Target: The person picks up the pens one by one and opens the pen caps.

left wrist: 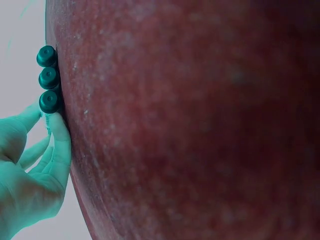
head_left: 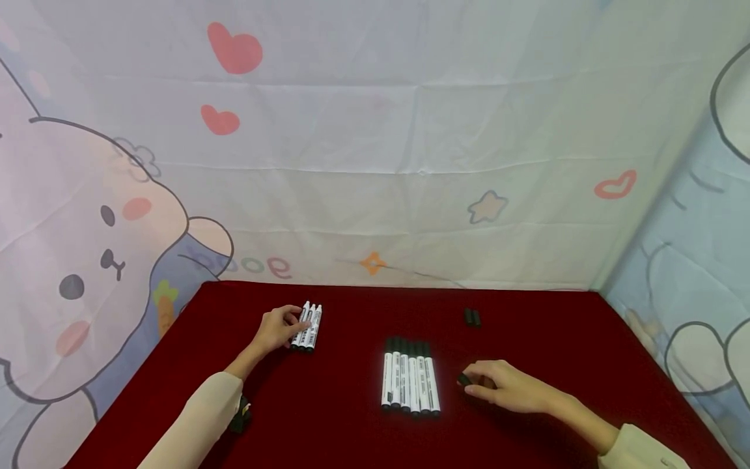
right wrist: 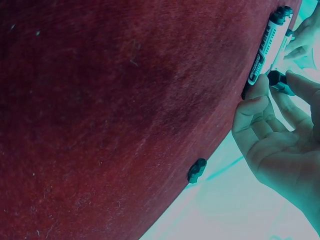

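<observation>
Three capless white markers (head_left: 307, 327) lie side by side at the left of the table, their white tips pointing away. My left hand (head_left: 280, 329) holds the leftmost one between thumb and fingers. In the left wrist view, the black ends (left wrist: 48, 78) of these markers show just above the left hand (left wrist: 37, 172). My right hand (head_left: 508, 385) pinches a small black marker cap (head_left: 464, 379) between thumb and fingertips, just above the table. That cap (right wrist: 281, 81) shows more clearly in the right wrist view, within the right hand (right wrist: 280, 135).
A row of several capped white markers (head_left: 410, 381) lies mid-table, left of my right hand. Two black caps (head_left: 471, 317) rest farther back on the right. A dark object (head_left: 240, 417), partly hidden, lies beside my left sleeve. Red cloth (head_left: 346, 312) covers the table.
</observation>
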A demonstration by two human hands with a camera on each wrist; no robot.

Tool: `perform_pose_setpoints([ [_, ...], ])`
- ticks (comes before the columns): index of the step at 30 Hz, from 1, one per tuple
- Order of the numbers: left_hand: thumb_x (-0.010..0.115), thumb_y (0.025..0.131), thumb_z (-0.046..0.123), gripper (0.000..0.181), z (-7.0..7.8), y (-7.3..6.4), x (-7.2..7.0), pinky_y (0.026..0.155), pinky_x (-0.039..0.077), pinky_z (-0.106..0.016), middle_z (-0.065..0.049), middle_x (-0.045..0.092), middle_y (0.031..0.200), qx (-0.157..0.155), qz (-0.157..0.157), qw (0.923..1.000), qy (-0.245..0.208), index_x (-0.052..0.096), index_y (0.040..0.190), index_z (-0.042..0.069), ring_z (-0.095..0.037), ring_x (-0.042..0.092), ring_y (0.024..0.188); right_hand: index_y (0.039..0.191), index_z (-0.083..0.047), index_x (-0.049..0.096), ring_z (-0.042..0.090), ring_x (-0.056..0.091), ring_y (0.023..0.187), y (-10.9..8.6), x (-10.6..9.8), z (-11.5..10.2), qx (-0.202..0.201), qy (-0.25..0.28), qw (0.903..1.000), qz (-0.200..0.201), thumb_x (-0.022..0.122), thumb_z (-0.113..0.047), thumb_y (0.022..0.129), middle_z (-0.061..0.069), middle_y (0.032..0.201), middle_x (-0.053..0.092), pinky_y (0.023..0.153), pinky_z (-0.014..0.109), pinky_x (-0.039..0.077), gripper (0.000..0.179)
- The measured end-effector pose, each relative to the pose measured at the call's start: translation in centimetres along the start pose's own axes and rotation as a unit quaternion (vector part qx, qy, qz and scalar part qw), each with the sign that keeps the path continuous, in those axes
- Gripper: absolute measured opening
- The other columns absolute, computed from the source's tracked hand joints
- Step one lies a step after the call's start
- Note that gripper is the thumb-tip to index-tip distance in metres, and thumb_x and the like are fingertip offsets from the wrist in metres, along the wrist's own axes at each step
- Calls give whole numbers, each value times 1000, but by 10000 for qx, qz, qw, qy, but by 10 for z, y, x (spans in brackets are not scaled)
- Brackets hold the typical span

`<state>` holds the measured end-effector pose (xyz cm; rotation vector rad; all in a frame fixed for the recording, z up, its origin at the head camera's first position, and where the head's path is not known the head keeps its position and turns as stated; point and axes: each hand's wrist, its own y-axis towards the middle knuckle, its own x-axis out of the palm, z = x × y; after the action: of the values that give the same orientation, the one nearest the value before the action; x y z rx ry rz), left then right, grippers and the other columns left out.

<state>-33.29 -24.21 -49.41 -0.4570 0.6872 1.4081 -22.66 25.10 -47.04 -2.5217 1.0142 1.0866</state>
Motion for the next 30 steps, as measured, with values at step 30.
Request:
perform_pose_setpoints([
  [30,71,97,19,48,2,3,2,47,54,-29,-22,71,93,-54,-42,9997,224,60,127,-16,-14,60,51,114,-7,68,-3,56,85,2,1,-7,-50,-102,9999,18,56,-21,106,-1,100,68,70,21,52,20],
])
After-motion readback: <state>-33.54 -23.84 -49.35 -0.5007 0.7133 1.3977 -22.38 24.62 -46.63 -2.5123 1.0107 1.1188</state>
